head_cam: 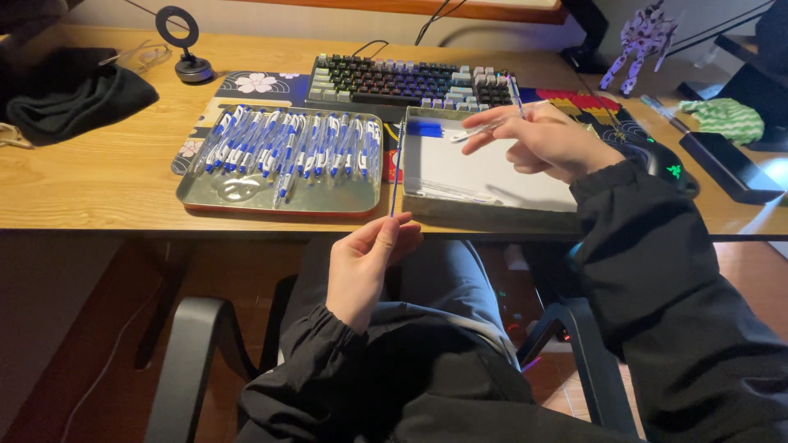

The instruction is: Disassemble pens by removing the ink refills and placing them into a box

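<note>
Left hand, below the desk edge, pinches a thin blue ink refill upright between thumb and fingers; right hand, over the shallow grey tray, grips a clear pen barrel lying roughly level. Left of it, a metal tray holds rows of blue-and-white pens; a keyboard lies behind.

Both arms wear long black sleeves of a thin, slightly glossy jacket fabric that creases into many folds. The left sleeve ends in a gathered elastic cuff at the wrist, leaving the bare left hand uncovered. The right sleeve is looser, its cuff bunched behind the bare right hand. Grey trousers cover the lap.
</note>
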